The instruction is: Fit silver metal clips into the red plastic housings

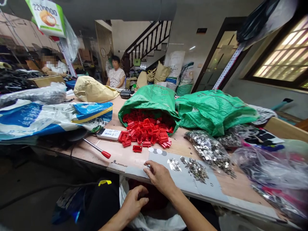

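Right hand: at the front edge of the tabletop, your thumb and forefinger close together; cannot tell whether they pinch anything. Your left hand, thumb spread from loosely curled fingers, hangs below that edge, above a white sack. Red parts spill mid-tabletop from a green sack; metal pieces lie near the front edge, on a grey sheet.

Red parts look like glossy plastic, metal bits are super shiny, green sack is crinkly woven plastic.
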`<state>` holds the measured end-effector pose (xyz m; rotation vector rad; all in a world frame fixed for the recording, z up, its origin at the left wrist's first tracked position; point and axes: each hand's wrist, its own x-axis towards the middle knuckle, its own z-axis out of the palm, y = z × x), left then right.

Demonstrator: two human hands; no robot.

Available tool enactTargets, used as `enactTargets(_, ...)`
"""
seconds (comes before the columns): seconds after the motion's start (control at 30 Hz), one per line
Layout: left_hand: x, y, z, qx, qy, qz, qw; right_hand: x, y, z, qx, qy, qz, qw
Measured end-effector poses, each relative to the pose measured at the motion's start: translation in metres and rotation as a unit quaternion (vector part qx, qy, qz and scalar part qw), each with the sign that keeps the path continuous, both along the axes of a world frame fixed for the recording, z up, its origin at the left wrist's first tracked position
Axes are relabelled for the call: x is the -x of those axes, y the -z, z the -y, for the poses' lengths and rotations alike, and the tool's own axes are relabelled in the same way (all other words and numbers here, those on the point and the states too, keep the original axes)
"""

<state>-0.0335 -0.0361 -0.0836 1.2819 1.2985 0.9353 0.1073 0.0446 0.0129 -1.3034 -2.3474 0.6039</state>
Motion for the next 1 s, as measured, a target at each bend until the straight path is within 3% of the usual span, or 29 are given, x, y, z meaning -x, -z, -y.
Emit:
enactTargets(0.27, -0.003, 0.015, -0.002, -0.006, 0.028, -0.001, 1.0, 0.045, 0.011, -0.055, -0.068, -0.01, 0.067, 0.995)
enactTargets(0.53, -0.003, 0.02, -0.011, -0.055, 0.072, 0.002, 0.996, 0.061, 0.014, -0.075, -0.063, -0.009, 0.116, 0.991)
enactTargets(0.6, -0.004, 0.019, -0.015, -0.045, 0.077, 0.045, 0.995, 0.058, 0.014, -0.073, -0.066, -0.008, 0.097, 0.993)
enactTargets(0.67, -0.006, 0.012, -0.017, 0.021, 0.073, 0.144, 0.987, 0.052, 0.011, -0.066, -0.06, -0.013, 0.059, 0.996)
enactTargets(0.77, -0.007, -0.012, -0.015, 0.156, 0.04, 0.326, 0.932, 0.033, 0.002, -0.045, -0.016, -0.022, -0.013, 1.0)
enactTargets(0.83, -0.006, -0.031, -0.011, 0.201, 0.011, 0.417, 0.886, 0.016, -0.007, -0.025, 0.031, -0.035, -0.06, 0.997)
enactTargets(0.93, -0.003, -0.053, -0.006, 0.25, 0.011, 0.498, 0.83, -0.011, -0.022, 0.006, 0.098, -0.071, -0.108, 0.987)
enactTargets(1.0, -0.004, -0.058, -0.004, 0.282, 0.028, 0.518, 0.807, -0.026, -0.029, 0.024, 0.132, -0.096, -0.112, 0.98)
